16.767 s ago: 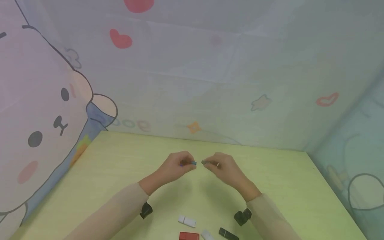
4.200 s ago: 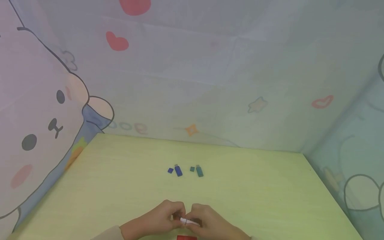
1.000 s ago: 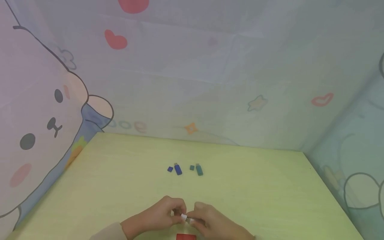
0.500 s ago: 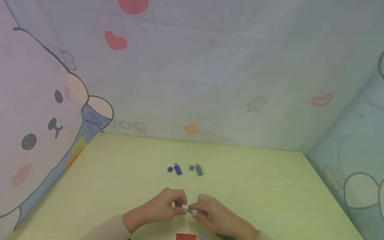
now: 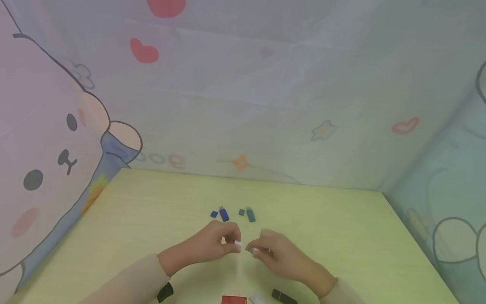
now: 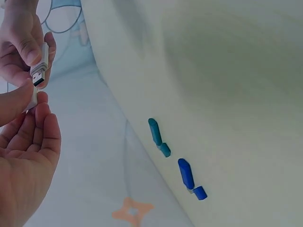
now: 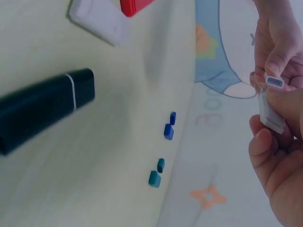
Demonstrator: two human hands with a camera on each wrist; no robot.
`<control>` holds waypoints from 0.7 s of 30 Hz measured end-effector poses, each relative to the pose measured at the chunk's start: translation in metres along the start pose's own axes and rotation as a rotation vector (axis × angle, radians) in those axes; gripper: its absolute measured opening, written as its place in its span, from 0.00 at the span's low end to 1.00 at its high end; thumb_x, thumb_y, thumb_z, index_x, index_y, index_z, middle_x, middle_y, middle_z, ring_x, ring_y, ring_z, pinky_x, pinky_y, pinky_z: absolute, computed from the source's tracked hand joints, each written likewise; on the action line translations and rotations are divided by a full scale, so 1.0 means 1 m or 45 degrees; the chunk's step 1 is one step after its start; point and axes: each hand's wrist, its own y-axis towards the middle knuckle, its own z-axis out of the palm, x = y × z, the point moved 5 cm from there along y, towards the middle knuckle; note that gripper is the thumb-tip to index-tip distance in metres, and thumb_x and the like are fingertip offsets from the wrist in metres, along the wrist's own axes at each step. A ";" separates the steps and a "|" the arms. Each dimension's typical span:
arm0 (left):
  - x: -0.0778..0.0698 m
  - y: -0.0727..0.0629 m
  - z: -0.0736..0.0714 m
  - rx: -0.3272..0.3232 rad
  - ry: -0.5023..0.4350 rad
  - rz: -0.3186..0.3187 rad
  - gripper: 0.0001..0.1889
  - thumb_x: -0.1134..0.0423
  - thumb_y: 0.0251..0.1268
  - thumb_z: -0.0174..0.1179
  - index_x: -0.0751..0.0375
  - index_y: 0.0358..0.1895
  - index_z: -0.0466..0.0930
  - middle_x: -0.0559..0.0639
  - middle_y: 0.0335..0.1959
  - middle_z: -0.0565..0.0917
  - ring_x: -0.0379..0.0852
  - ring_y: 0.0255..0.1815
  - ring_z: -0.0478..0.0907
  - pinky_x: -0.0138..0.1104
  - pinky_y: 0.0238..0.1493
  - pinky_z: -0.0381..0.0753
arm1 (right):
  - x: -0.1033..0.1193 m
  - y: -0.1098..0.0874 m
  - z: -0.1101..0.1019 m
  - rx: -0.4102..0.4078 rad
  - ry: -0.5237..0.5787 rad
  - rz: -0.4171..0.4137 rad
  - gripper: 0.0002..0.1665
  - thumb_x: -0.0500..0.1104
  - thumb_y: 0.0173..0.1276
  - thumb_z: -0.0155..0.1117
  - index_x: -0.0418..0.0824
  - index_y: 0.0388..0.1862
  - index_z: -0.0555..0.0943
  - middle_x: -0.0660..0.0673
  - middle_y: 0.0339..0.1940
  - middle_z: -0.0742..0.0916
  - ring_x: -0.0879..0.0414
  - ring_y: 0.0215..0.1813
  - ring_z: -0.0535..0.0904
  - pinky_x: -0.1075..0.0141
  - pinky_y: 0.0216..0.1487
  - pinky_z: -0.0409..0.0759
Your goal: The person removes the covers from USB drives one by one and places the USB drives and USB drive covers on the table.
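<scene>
The left hand (image 5: 210, 244) pinches a white cap (image 5: 238, 243) between its fingertips. Just beside these, the right hand's (image 5: 282, 254) fingers grip a white USB stick (image 7: 271, 113), its bare metal plug (image 6: 39, 77) facing the cap but apart from it. Beyond the fingers lie a blue stick (image 5: 224, 214) and a teal stick (image 5: 251, 215); on their near side, a black stick (image 5: 284, 297).

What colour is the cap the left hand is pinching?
The cap is white, seen best in the right wrist view.
</scene>
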 end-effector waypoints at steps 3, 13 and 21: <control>-0.002 0.004 -0.004 0.011 0.003 -0.021 0.07 0.70 0.60 0.64 0.57 0.31 0.75 0.42 0.28 0.81 0.30 0.31 0.75 0.29 0.35 0.77 | -0.003 0.003 -0.008 -0.015 0.020 0.029 0.09 0.33 0.64 0.64 0.38 0.43 0.85 0.55 0.23 0.73 0.69 0.29 0.63 0.77 0.28 0.70; -0.010 0.021 -0.014 -0.049 0.092 -0.022 0.07 0.70 0.59 0.65 0.55 0.30 0.76 0.39 0.25 0.79 0.31 0.29 0.72 0.34 0.41 0.76 | -0.024 0.007 -0.031 -0.014 0.105 0.257 0.10 0.34 0.65 0.64 0.40 0.44 0.86 0.55 0.28 0.81 0.66 0.33 0.74 0.71 0.31 0.77; -0.016 0.042 -0.030 -0.090 0.023 0.008 0.07 0.69 0.61 0.64 0.56 0.29 0.76 0.42 0.26 0.81 0.33 0.28 0.74 0.31 0.35 0.76 | -0.037 0.012 -0.044 -0.071 0.077 0.337 0.09 0.36 0.68 0.62 0.38 0.44 0.85 0.53 0.28 0.81 0.64 0.33 0.76 0.70 0.30 0.77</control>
